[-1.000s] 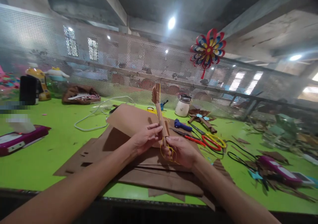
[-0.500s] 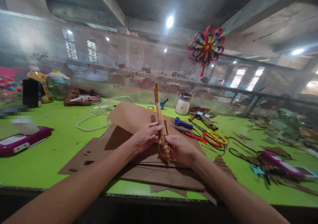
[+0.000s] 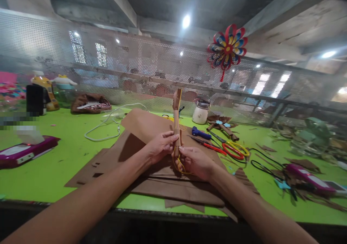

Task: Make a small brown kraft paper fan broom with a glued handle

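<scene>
A slim roll of brown paper (image 3: 176,119) stands nearly upright between my hands, with yellow string running along it. My left hand (image 3: 162,146) pinches the roll around its middle, thumb and fingers closed on it. My right hand (image 3: 197,161) grips its lower end, and loops of yellow string (image 3: 177,169) hang below by those fingers. Some fingertips are hidden behind the roll. Under both hands lies a stack of brown paper sheets (image 3: 130,168), one sheet (image 3: 143,125) curling up at the back left.
Right of the paper lie red-handled scissors (image 3: 230,151), yellow-handled scissors (image 3: 240,147) and a blue-handled tool (image 3: 200,133). A white jar (image 3: 200,112) stands behind. A white cable (image 3: 94,138) and a purple device (image 3: 29,152) are left. Brown paper scraps litter the right of the green table (image 3: 78,128).
The top of the paper roll has tilted slightly right, and its wrapped face has turned a little. Both hands keep their hold. The view has shifted slightly.
</scene>
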`<action>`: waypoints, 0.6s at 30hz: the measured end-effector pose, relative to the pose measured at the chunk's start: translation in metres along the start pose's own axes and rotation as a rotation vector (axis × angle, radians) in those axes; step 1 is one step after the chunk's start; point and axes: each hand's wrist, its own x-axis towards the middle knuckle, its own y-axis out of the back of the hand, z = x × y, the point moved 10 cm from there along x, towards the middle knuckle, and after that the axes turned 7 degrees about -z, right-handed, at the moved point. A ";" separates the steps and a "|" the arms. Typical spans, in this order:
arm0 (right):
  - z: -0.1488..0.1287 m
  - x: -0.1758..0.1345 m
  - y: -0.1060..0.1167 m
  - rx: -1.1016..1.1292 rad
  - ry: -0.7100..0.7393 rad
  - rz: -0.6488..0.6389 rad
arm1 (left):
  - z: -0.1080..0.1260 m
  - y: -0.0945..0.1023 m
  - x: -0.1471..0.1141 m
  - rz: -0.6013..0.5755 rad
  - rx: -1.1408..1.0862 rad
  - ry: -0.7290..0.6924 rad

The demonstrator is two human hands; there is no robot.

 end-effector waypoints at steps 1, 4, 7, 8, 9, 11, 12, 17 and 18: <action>0.001 0.000 0.002 -0.017 -0.008 0.014 | 0.000 0.001 0.000 0.003 0.008 0.002; -0.001 -0.002 0.008 -0.183 -0.009 0.071 | -0.002 0.005 0.001 0.016 0.025 0.010; -0.019 -0.006 0.012 -0.561 0.054 0.150 | -0.005 0.007 0.002 0.022 0.031 0.017; -0.029 -0.008 0.012 -0.704 0.097 0.183 | -0.005 0.007 0.003 0.026 0.027 0.014; -0.040 -0.011 0.013 -0.831 0.149 0.228 | -0.005 0.008 0.003 0.033 0.023 0.008; -0.061 -0.018 0.019 -1.008 0.235 0.334 | -0.006 0.010 0.003 0.051 0.019 0.002; -0.069 -0.022 0.025 -1.048 0.258 0.390 | -0.007 0.011 0.003 0.063 0.022 0.005; -0.096 -0.031 0.075 -1.002 0.241 0.551 | -0.013 0.017 0.001 0.129 0.043 0.044; -0.101 -0.031 0.084 -1.004 0.215 0.570 | -0.014 0.018 0.001 0.131 0.040 0.051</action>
